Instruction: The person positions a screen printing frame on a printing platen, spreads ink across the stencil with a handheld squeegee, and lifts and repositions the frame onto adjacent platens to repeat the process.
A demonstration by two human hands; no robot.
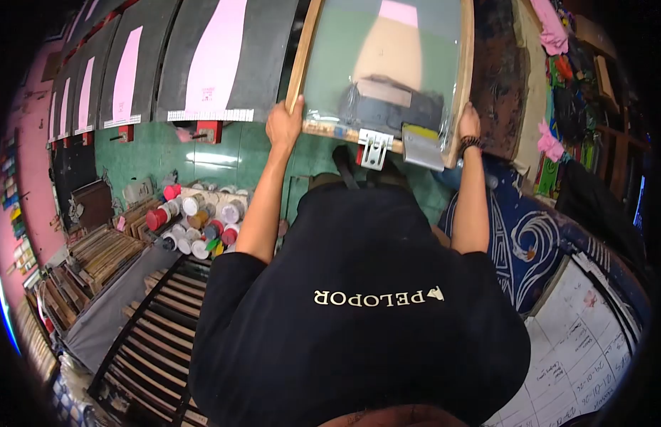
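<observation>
A wooden-framed screen (302, 60) with a see-through mesh lies over a pink fabric piece (399, 13). My left hand (283, 122) is closed round the frame's left edge near its lower corner. On the frame's right edge sits my right hand (469, 122), its fingers partly hidden by the frame; a dark bracelet circles the wrist. Dark ink lies across the lower mesh, where a squeegee (423, 146) with a metallic face and a yellow strip rests at the lower right. A white metal bracket (375, 149) is fixed at the frame's lower edge.
Dark boards (263, 64) bearing pink pieces (220, 57) stand in a row at the left. Below them are ink jars (195, 206), stacked wooden frames (106, 249) and a slatted rack (159, 320). A handwritten sheet (572, 356) lies at the lower right.
</observation>
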